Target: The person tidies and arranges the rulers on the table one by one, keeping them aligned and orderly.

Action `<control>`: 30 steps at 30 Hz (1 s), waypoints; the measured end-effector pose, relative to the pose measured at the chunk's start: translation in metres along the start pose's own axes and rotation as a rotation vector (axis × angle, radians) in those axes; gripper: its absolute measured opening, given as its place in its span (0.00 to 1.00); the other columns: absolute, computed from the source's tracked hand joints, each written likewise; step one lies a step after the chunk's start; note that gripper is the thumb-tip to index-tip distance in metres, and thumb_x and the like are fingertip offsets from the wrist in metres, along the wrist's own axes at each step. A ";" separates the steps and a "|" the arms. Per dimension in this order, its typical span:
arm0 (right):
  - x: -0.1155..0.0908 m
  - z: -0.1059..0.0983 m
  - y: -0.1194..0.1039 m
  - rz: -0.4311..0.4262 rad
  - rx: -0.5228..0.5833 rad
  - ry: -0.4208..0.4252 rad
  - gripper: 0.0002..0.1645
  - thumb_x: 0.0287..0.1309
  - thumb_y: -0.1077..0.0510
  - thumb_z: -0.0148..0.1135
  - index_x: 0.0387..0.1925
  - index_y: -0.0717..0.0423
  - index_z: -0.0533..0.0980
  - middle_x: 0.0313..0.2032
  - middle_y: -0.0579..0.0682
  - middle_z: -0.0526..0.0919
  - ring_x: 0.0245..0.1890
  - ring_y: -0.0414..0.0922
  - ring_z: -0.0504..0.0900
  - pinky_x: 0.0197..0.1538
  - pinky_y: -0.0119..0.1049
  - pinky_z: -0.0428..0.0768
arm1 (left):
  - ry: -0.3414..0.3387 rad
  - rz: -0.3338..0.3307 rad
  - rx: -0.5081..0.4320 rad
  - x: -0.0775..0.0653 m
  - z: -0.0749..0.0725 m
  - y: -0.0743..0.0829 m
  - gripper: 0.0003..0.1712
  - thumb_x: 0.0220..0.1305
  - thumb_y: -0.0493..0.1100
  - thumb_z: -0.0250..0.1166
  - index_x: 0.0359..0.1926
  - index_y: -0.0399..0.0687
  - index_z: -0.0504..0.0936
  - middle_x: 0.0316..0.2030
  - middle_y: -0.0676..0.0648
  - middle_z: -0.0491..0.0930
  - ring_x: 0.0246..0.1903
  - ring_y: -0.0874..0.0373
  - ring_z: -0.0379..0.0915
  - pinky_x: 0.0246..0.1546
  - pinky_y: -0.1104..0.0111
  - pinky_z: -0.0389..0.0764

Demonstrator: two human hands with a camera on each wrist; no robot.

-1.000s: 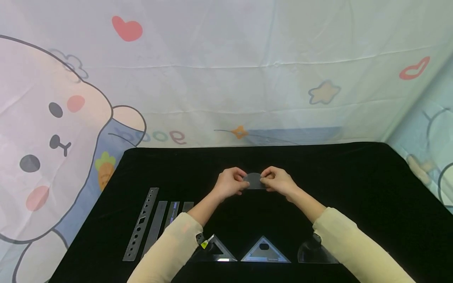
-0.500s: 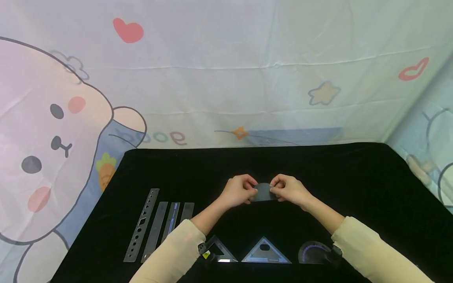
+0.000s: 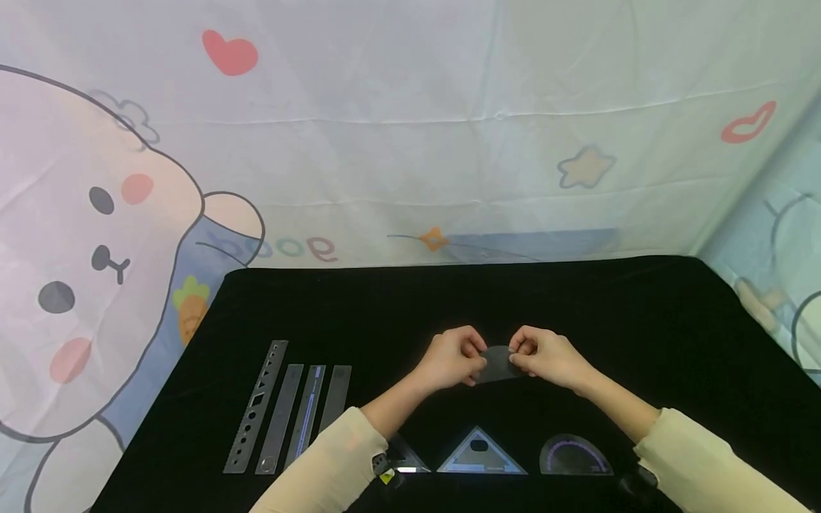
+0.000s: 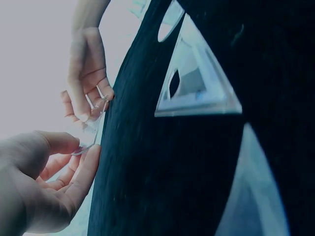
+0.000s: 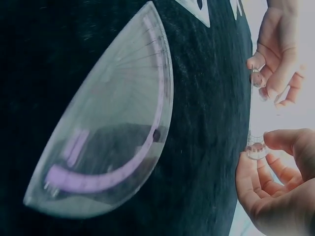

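Observation:
A small clear protractor (image 3: pixel 497 365), a half-disc with its flat side toward me, is held above the black cloth in the head view. My left hand (image 3: pixel 454 360) pinches its left end between thumb and fingers. At the other end, my right hand (image 3: pixel 553 358) has the same pinch. Scale marks show along the held protractor (image 5: pixel 257 142) in the right wrist view. Nearer me on the cloth lie a second protractor with a purple arc (image 3: pixel 576 456) and a clear set square (image 3: pixel 481 456). Another set square (image 3: pixel 410 459) is partly hidden by my left sleeve.
Several clear rulers stand in a slanted row at the left, among them a long stencil ruler (image 3: pixel 255 410) with cut-out shapes and a plain ruler (image 3: pixel 279 420). My left sleeve (image 3: pixel 327 463) covers some lower ends. Behind the black cloth (image 3: pixel 673 320) hangs a printed curtain (image 3: pixel 410 164).
Both hands have moved right and toward me, carrying the small protractor between them. My right sleeve has uncovered the purple-arc protractor, and more of the rulers shows.

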State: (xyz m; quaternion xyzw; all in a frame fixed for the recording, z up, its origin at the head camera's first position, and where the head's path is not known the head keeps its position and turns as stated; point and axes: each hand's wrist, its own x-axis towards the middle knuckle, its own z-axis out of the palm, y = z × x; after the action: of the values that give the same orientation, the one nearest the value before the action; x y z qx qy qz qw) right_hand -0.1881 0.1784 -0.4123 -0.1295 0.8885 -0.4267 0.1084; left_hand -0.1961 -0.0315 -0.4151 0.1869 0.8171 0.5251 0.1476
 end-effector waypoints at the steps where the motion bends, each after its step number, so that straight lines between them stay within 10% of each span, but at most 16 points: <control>1: -0.002 -0.002 0.000 -0.008 -0.016 0.003 0.06 0.55 0.60 0.59 0.35 0.55 0.72 0.25 0.49 0.76 0.22 0.43 0.75 0.25 0.34 0.76 | -0.002 0.004 -0.004 0.000 0.002 0.001 0.09 0.55 0.32 0.63 0.39 0.40 0.75 0.25 0.47 0.78 0.19 0.58 0.78 0.21 0.70 0.81; 30: -0.065 -0.039 0.032 0.070 -0.145 0.039 0.11 0.53 0.58 0.61 0.38 0.54 0.70 0.27 0.48 0.73 0.21 0.40 0.73 0.23 0.31 0.73 | -0.061 -0.006 -0.032 0.012 0.077 0.031 0.07 0.52 0.30 0.65 0.32 0.41 0.76 0.19 0.52 0.75 0.15 0.63 0.76 0.17 0.73 0.79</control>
State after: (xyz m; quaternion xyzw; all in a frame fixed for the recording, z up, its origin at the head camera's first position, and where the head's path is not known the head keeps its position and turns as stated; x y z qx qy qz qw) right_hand -0.1434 0.2470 -0.4079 -0.0975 0.9230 -0.3595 0.0962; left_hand -0.1681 0.0474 -0.4190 0.1981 0.8044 0.5315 0.1768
